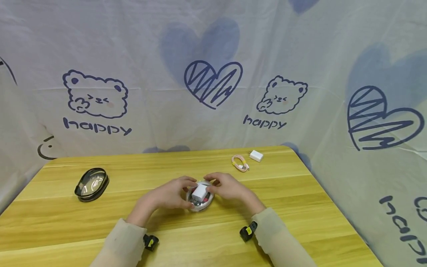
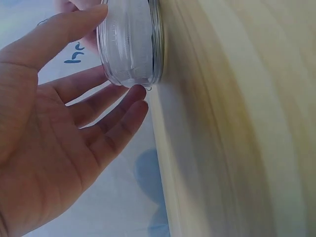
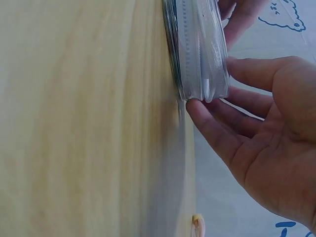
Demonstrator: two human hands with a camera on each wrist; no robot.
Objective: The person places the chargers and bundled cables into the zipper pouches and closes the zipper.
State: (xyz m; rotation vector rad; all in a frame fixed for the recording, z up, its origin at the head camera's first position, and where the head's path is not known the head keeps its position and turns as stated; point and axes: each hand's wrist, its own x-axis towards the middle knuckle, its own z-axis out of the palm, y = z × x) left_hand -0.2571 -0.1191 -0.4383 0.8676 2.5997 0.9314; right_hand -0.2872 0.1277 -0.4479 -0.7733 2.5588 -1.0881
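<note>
A small round clear zip case (image 1: pixel 192 206) with a whitish edge sits on the table between both hands. A white charger block (image 1: pixel 200 193) shows within its rim, with dark and reddish bits beside it. My left hand (image 1: pixel 171 193) grips the case's left side, thumb on the upper rim and fingers round the side wall (image 2: pixel 129 44). From the other side my right hand (image 1: pixel 228 186) holds it likewise, its thumb at the upper rim and a fingertip low on the ribbed wall (image 3: pixel 202 54).
To the left lies a clear case with a black edge (image 1: pixel 91 184). At the back right are a coiled pinkish cable (image 1: pixel 237 157) with a yellow tie and another white charger block (image 1: pixel 256 155). A printed cloth (image 1: pixel 153 74) hangs behind the wooden table (image 1: pixel 207 241).
</note>
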